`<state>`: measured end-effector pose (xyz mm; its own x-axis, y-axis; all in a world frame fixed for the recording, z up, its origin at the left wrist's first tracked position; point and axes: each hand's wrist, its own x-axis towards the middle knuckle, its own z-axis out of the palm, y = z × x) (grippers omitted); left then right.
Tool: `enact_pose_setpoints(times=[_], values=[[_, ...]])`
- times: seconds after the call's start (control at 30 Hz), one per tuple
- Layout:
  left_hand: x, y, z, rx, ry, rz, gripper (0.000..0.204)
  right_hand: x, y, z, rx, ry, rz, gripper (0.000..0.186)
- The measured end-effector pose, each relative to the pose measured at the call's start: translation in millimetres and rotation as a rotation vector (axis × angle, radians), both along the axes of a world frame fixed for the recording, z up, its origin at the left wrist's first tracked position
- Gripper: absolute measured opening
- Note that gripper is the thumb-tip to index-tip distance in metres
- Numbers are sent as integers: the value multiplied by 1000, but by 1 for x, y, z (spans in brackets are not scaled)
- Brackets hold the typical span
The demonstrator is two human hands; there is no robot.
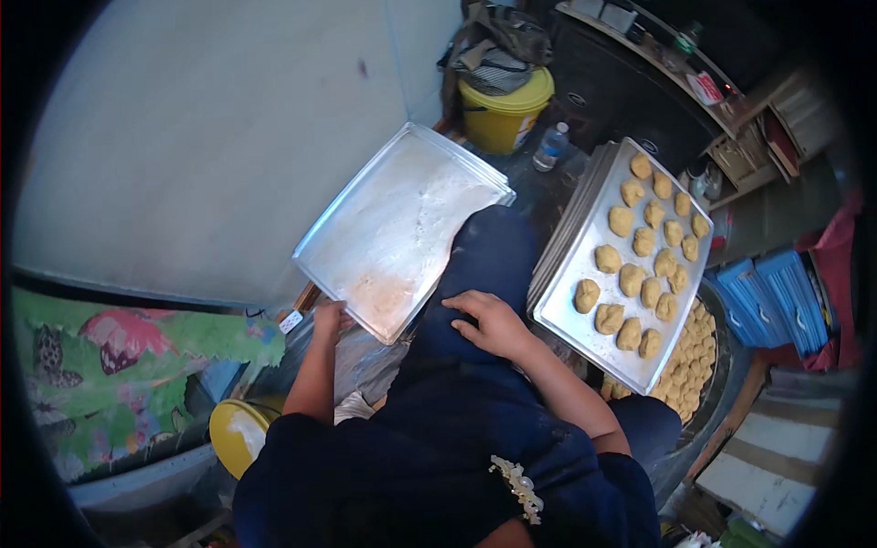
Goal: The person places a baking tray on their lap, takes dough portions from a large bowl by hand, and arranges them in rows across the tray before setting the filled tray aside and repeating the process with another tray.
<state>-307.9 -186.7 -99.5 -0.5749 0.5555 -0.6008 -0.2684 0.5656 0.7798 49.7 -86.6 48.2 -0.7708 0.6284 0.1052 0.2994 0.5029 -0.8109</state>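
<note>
In front of me to the left lies a bare metal baking tray (393, 219) with floury brown smears, on top of other trays. My left hand (330, 318) is closed at its near left rim; the fingers beneath the edge are partly hidden. Over my dark-clothed knee rests my right hand (491, 323), fingers apart and holding nothing. To the right, a second baking tray (571, 306) carries rows of yellowish dough balls (630, 279) and tops a tilted stack of trays. Below it, a large round tub holds many more dough pieces (692, 361).
A yellow lidded bucket (498, 119) with a bag on it and a water bottle (551, 146) stand at the back. Another yellow bucket (236, 434) is by my left elbow. Blue plastic drawers (772, 301) stand at the far right, a wall (210, 146) at the left.
</note>
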Motion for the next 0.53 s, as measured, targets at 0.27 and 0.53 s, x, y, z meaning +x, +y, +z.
enact_pose_setpoints(times=[0.27,0.53], values=[[27,54,168,605,-140,90,26,-3,3,2,-460,149,-88,39],[114,91,259,934,-20,-31,44,-6,37,29,-1335,762,105,73]])
